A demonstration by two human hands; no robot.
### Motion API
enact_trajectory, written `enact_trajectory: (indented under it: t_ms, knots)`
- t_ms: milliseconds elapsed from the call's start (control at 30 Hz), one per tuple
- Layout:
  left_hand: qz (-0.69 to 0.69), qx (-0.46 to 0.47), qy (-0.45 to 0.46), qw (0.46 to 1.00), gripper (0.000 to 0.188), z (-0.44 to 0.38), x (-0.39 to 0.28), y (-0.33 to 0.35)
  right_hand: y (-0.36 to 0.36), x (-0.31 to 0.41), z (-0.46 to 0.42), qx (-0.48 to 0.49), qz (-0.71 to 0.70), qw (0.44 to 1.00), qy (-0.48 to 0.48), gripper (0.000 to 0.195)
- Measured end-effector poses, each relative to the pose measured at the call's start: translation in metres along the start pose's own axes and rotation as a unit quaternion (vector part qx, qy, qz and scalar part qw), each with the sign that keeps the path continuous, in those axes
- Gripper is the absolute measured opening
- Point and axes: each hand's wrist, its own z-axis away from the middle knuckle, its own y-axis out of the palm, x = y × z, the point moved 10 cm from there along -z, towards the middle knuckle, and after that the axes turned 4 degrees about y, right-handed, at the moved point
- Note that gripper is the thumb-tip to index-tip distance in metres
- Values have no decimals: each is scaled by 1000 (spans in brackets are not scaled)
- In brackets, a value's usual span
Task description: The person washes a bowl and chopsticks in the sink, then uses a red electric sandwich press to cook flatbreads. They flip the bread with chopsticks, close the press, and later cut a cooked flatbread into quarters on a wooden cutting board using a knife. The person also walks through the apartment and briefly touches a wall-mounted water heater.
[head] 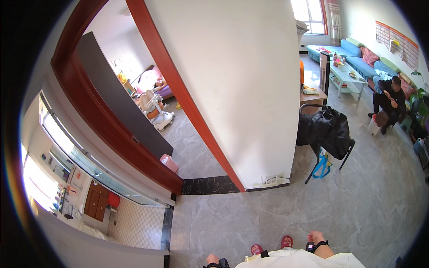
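Both of my hands hang low at the bottom edge, on either side of my pale clothing (295, 259). My left hand (212, 258) is partly cut off by the frame, with a black strap and device (221, 263) at its wrist. My right hand (315, 236) hangs above the grey tiles, its fingers loosely curled. A black device (311, 247) is strapped to that wrist. I see nothing held in either hand, though the palms are hidden. Red sandals (256, 249) are on my feet, on the marbled tile floor (231, 217).
A red-framed doorway (167, 73) opens onto a bedroom; a sliding glass door (100, 174) stands left. At right, a chair (348, 150) bears a black bag (330, 130). Beyond it are a glass coffee table (347, 75), a blue sofa (362, 67) and a seated person (390, 100) beside a bin (374, 127).
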Motion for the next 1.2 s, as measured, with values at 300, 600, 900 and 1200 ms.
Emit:
enact_trajectory:
  t_ms: [300, 600, 900, 1200]
  knots:
    - [11, -20, 16, 1000, 34, -3, -34, -24, -25, 3, 32, -26, -56, 998, -12, 21]
    - [-173, -24, 227, 958, 30, -59, -174, -83, -126, -2, 44, -108, -210, 969, -74, 18]
    - [-315, -40, 379, 869, 31, -101, -303, -124, -194, -171, 152, -226, -446, 853, -147, 12]
    - [-448, -63, 541, 709, 30, -53, -459, -90, 17, -678, 317, -400, -709, 574, 92, 9]
